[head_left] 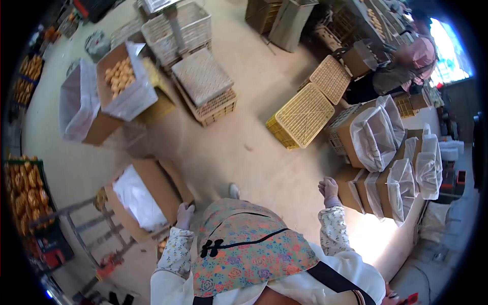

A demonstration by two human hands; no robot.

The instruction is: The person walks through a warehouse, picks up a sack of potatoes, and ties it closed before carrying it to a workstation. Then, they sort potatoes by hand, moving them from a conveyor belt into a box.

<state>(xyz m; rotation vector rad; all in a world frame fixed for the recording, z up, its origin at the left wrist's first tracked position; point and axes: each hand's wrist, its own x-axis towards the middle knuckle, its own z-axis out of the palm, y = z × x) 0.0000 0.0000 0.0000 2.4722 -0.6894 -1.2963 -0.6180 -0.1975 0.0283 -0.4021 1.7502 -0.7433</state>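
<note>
My left hand [184, 216] grips the near edge of an open cardboard box [165, 175] at my left side. A white plastic liner [136, 198] lies in that box. My right hand [329, 188] hangs out to the right with curled fingers, and no object shows in it. It is nearest to a group of cardboard boxes [351, 184] with white liners [376, 140] folded over their rims. Both hands look gloved. A flowered apron [254, 239] covers my front.
Farther left, a lined box [112, 71] holds several round, light-brown items [120, 77]. Stacked crates [203, 76] stand ahead, and a yellow crate [302, 117] sits right of centre. A metal-framed cart [94, 229] is at left. A co-worker [414, 58] stands at upper right.
</note>
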